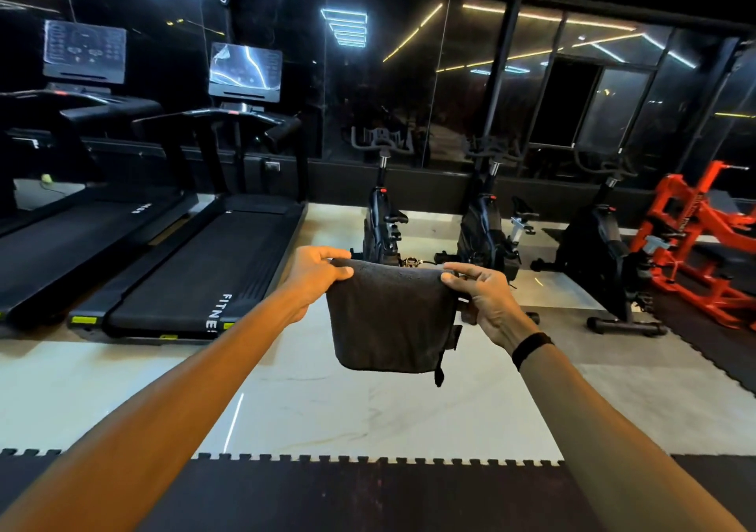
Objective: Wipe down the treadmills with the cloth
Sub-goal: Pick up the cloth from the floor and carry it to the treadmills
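Cloth point(390, 318) folded, hanging flat, top edge level left to right, long axis across. Left hand point(315, 276) and right hand point(487, 300) each pinch a top corner. Treadmills point(212, 261) lie ahead-left, belts running away

Open floor point(327, 400) is seen below the hands; the path ahead-left is bounded by a treadmill point(204, 269), ahead-right by exercise bikes point(384, 224).
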Action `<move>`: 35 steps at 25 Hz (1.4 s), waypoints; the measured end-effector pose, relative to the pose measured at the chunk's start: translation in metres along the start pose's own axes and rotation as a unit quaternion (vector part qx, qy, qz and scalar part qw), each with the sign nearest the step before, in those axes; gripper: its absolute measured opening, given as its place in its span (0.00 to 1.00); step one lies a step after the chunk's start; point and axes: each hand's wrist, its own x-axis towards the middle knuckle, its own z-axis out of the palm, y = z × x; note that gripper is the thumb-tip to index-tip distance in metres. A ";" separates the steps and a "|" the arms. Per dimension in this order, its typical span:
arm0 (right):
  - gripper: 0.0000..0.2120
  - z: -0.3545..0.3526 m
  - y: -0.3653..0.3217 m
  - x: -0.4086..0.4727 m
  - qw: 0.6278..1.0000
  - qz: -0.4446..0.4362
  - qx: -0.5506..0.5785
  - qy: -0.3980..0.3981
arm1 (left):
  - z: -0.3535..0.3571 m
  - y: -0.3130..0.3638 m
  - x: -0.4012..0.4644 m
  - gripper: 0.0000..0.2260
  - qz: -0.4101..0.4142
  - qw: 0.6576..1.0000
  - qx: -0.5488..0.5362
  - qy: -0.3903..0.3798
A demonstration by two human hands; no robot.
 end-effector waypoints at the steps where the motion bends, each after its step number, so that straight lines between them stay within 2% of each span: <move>1: 0.15 0.001 -0.004 -0.002 1.000 -0.010 -0.007 -0.011 | -0.002 0.001 0.003 0.17 0.010 1.000 0.007 -0.004; 4: 0.18 0.005 -0.011 -0.005 0.992 -0.049 -0.112 -0.044 | -0.008 0.003 0.009 0.22 0.039 0.998 0.039 -0.015; 7: 0.15 0.013 -0.012 -0.003 0.961 -0.111 -0.250 -0.039 | -0.012 0.005 0.010 0.23 0.070 0.991 0.118 -0.007; 10: 0.10 0.024 -0.010 0.005 0.935 -0.147 -0.324 -0.001 | -0.019 0.006 0.009 0.17 0.137 0.966 0.218 0.009; 13: 0.09 0.038 -0.007 0.016 0.917 -0.160 -0.366 0.018 | -0.030 0.000 0.012 0.10 0.190 0.940 0.282 0.030; 17: 0.08 0.063 -0.001 0.024 0.904 -0.189 -0.384 0.011 | -0.054 -0.013 0.019 0.08 0.201 0.927 0.311 0.053; 26: 0.08 0.112 0.028 0.063 0.910 -0.189 -0.368 -0.016 | -0.099 -0.035 0.052 0.10 0.171 0.903 0.386 0.077; 35: 0.07 0.134 0.043 0.205 0.897 -0.233 -0.372 -0.052 | -0.104 -0.051 0.156 0.13 0.166 0.876 0.436 0.119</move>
